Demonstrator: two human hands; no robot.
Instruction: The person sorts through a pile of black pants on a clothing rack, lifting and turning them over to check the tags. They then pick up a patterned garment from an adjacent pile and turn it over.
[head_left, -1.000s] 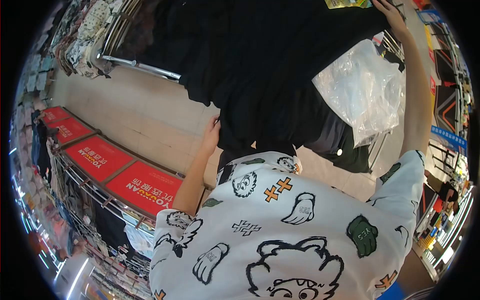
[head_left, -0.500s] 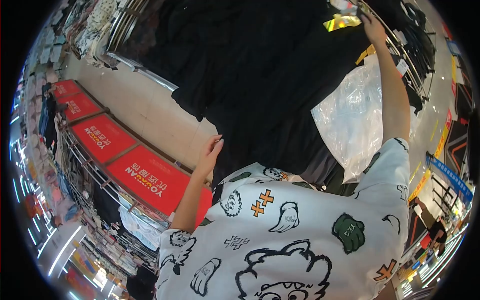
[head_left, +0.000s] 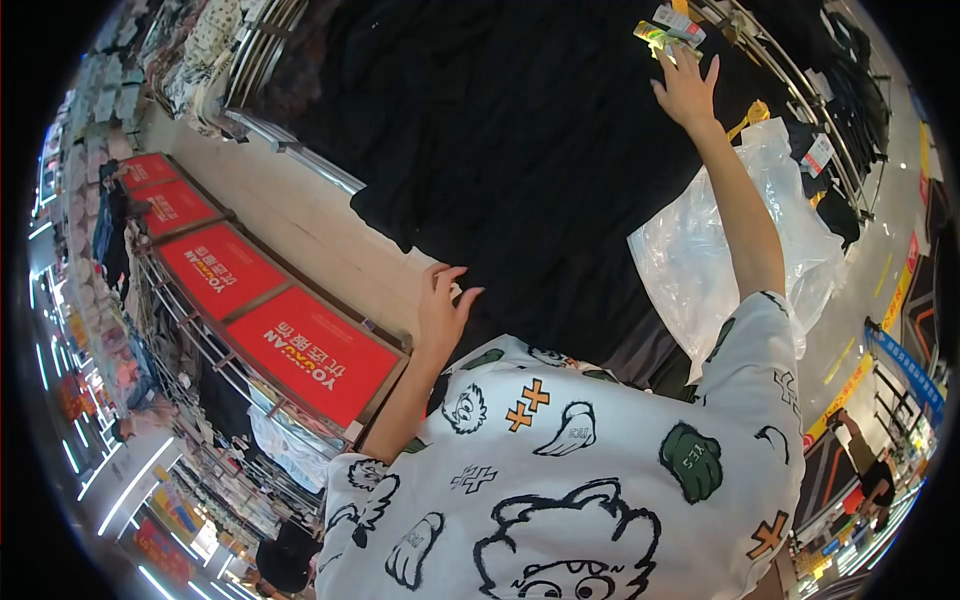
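Note:
Black cloth garments (head_left: 520, 170) lie spread in a wide pile in front of me. My left hand (head_left: 445, 310) is at the pile's near left edge, its fingers bent and apart; a small pale spot between them is too small to make out. At the far right of the pile, my right hand (head_left: 686, 92) has its fingers spread, with the fingertips at a yellow-green shiny packet or label (head_left: 655, 38). Beside that lies a white tag (head_left: 679, 22). A clear plastic bag (head_left: 690, 235) lies under and beside my right forearm.
Red sign panels (head_left: 310, 355) line a rack on the left. A metal rail (head_left: 790, 85) with dark hanging clothes runs along the right. Patterned clothes (head_left: 205, 65) hang at the upper left. A person in dark clothing (head_left: 878, 480) is at the lower right.
My right hand has moved left and slightly nearer, and its fingers have spread. The shiny packet and white tag show more fully. My left hand has shifted right, its fingers more apart.

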